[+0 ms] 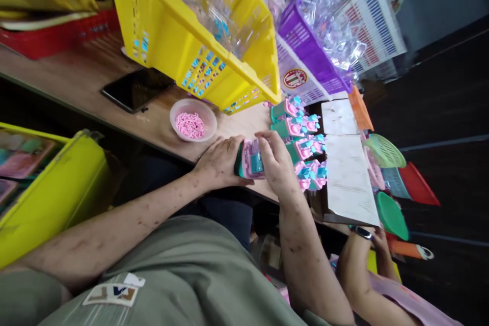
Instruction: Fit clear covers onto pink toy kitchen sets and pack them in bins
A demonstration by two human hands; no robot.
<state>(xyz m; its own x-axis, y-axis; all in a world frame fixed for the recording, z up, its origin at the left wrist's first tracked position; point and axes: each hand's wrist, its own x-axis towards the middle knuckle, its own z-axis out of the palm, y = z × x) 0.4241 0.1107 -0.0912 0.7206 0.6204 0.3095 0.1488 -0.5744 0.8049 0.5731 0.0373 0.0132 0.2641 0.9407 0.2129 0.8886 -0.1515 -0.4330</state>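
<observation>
My left hand (223, 163) is wrapped round the near side of a small plastic toy box (246, 150), which has a green body, a pink top and a blue-teal piece set in it. My right hand (277, 163) grips the right side of the same toy, its fingers curled over the top edge; its fingertips are partly hidden. Just to the right stand several similar green, pink and blue toys (296, 130) in a cluster. Left of the hands sits a round translucent bowl (209, 118) holding small pink pieces (190, 125).
A yellow basket (160, 25) of clear plastic parts stands behind the bowl. A black phone (133, 89) lies left on the wooden table (72, 76). A purple basket (311, 46) is at back right, near a white board (346, 173). A co-worker's arm (357, 275) shows at lower right.
</observation>
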